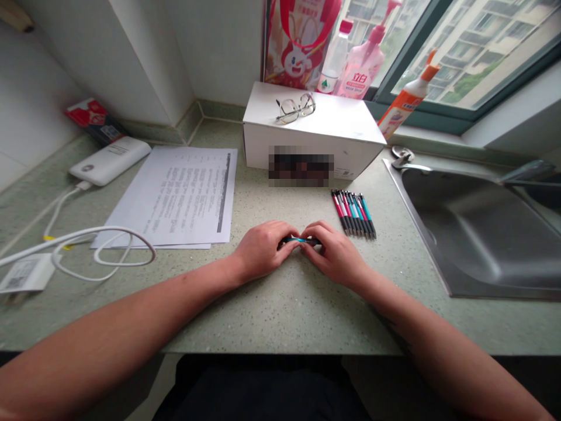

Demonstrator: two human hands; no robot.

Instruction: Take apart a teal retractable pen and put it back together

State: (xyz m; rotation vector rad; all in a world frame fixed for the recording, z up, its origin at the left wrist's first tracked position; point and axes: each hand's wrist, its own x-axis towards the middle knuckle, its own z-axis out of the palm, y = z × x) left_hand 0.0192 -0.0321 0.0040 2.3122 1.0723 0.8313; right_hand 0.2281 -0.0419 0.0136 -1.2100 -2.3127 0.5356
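two hands (262,247), one held pen (300,240), one pen row (354,216), three bottles (359,71), one box (346,121)

Bare left hand (262,245) and bare right hand (335,248) drawn together, fingertips close.
Both hands bend inward, backs upward, thumb and curled fingers set in a closed pinch, the thumb tips nearly meeting. The bare left forearm (144,318) slants in from the lower left, the bare right forearm (425,327) from the lower right, making a wide, inverted V.
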